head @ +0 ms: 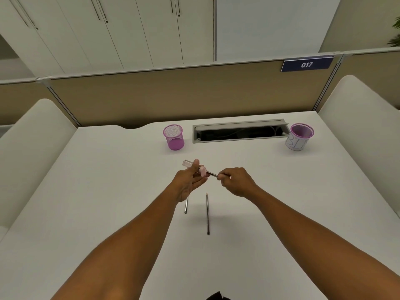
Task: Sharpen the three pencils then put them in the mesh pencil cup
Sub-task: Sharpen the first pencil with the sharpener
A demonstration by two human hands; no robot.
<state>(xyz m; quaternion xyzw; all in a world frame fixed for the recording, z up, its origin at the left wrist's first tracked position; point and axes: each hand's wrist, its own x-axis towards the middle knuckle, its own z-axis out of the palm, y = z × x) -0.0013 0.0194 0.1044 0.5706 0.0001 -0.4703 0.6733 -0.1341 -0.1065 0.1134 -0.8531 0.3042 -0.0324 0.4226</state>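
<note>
So left hand (188, 183) grips a clear-and-pink sharpener (195, 167), right hand (236, 180) pinches a thin pencil (213, 174) stuck in it; smooth white desk (108, 180) wide open around, purple mesh cup (173, 137) well behind.

White desk (97, 191) fills lower frame. Open cable tray (240, 132) upper centre. Paper-wrapped purple cup (299, 137) at its right. Blue "017" sign (307, 64) on beige partition (173, 98), upper right. Cabinets (129, 29) along top.
</note>
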